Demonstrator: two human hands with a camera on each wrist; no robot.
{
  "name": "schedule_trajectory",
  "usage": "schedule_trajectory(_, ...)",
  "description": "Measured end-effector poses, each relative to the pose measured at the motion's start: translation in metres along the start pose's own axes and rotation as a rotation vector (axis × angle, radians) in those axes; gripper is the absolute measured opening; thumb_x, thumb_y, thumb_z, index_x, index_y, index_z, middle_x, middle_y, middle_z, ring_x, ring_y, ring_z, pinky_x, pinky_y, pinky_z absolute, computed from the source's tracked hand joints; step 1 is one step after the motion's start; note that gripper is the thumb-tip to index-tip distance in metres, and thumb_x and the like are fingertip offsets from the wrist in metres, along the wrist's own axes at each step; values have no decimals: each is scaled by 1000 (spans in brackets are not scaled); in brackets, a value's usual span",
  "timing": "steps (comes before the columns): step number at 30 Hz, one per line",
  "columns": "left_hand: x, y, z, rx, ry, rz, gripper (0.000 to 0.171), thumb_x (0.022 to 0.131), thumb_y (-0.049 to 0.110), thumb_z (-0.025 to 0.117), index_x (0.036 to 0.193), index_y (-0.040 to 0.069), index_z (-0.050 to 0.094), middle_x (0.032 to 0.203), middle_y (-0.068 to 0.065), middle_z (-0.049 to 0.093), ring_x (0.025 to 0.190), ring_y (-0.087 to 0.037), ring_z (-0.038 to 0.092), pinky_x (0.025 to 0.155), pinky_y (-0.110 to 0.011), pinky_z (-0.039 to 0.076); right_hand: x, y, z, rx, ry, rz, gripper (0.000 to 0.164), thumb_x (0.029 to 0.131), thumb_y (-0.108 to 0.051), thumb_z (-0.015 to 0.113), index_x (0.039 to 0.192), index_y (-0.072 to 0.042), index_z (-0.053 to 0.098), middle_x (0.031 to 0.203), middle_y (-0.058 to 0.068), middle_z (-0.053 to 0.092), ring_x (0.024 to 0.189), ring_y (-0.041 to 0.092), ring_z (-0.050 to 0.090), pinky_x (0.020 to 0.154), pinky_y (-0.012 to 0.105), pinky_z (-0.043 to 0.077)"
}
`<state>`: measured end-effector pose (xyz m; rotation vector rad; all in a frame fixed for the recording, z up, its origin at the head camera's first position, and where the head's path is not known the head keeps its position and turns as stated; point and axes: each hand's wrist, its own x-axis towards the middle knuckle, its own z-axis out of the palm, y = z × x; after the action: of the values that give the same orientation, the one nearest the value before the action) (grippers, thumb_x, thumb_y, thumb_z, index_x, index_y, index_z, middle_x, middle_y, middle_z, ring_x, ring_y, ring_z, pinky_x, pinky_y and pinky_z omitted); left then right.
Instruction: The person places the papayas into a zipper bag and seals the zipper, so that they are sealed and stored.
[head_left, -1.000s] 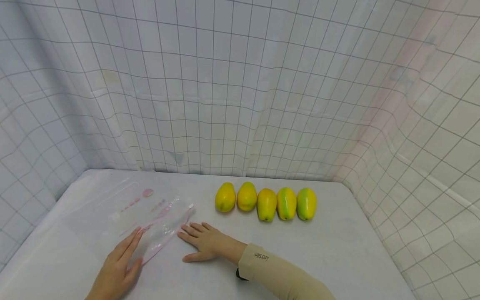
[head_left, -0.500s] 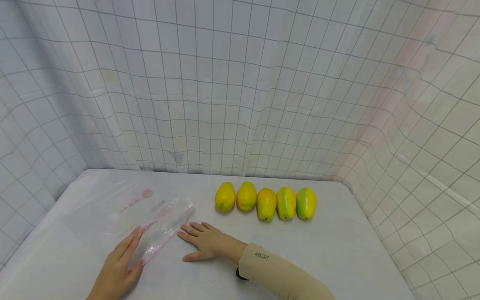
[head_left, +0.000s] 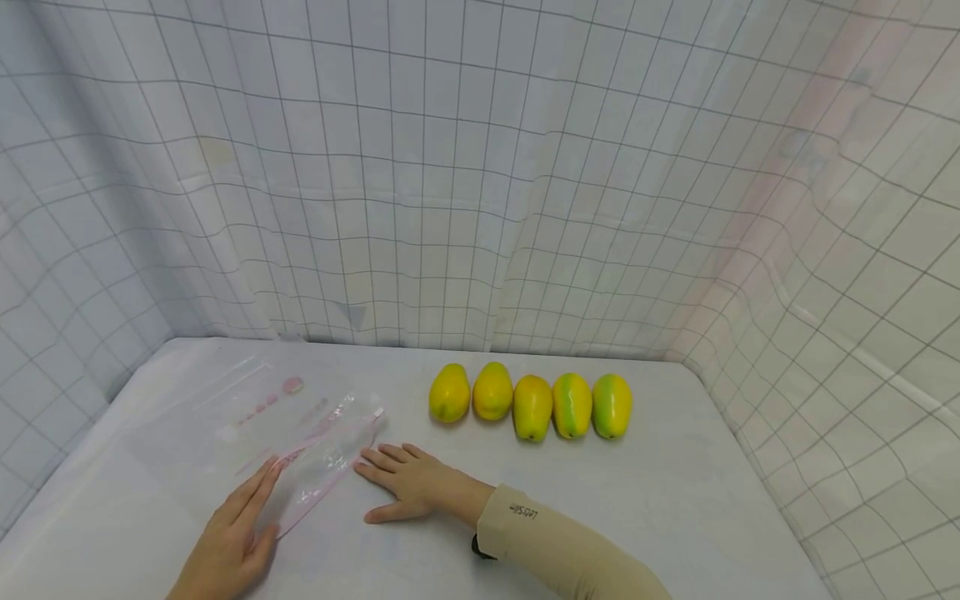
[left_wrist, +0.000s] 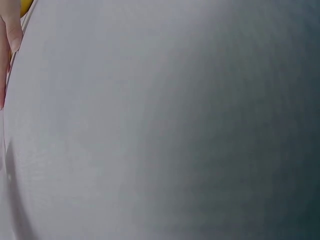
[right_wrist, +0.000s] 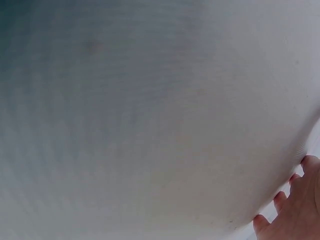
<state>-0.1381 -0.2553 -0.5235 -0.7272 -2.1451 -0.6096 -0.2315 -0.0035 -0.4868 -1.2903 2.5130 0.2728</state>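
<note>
A clear plastic zip bag (head_left: 322,467) with pink print and a pink zip edge lies on the left half of the white table. My left hand (head_left: 232,533) rests at its near-left side, fingers straight and fingertips on the plastic. To the right of the pink edge, my right hand (head_left: 408,485) lies palm down with its fingers spread, fingertips right by that edge. In the right wrist view, fingers of the right hand (right_wrist: 297,210) show at the lower right corner. At the left wrist view's upper left, part of a hand (left_wrist: 11,30) appears.
Several yellow-green papayas stand in a row towards the back of the table, from the leftmost papaya (head_left: 450,393) to the rightmost papaya (head_left: 612,407). White gridded curtains (head_left: 450,183) enclose the back and sides. The white table (head_left: 675,517) extends to the right of the sleeve.
My left hand has shifted very slightly to the left, and the near end of the bag's pink edge has moved with it. The right hand and the papayas stay as they were.
</note>
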Motion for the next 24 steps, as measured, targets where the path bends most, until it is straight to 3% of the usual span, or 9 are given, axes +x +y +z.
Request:
schedule_trajectory(9, 1, 2, 0, -21, 12, -26, 68, 93, 46, 40, 127, -12, 44, 132, -24, 44, 133, -10, 27, 109, -17, 19, -2, 1, -3, 7, 20, -10, 76, 86, -68, 29, 145, -36, -7, 151, -15, -9, 138, 8, -3, 114, 29, 5)
schedule_trajectory(13, 3, 5, -1, -24, -22, -64, 72, 92, 50, 40, 128, -13, 42, 132, -26, 43, 134, -9, 25, 109, -17, 18, -5, 3, -4, 19, 70, -49, 73, 89, -62, 33, 146, -33, -1, 152, -12, -5, 139, 8, 0, 113, 29, 7)
schedule_trajectory(19, 5, 9, -1, -8, -47, -108, 75, 92, 53, 37, 130, -12, 41, 134, -25, 42, 134, -5, 22, 109, -16, 17, -17, 8, -10, 148, 326, -159, 62, 92, -43, 49, 145, -23, 25, 151, -2, 20, 137, 10, 19, 111, 27, 18)
schedule_trajectory(24, 8, 11, 1, 5, -7, -88, 75, 92, 53, 38, 131, -11, 40, 137, -21, 41, 134, -5, 23, 109, -16, 17, -34, 22, -13, 294, 535, -127, 57, 92, -37, 52, 142, -18, 32, 146, 2, 31, 133, 13, 29, 109, 29, 25)
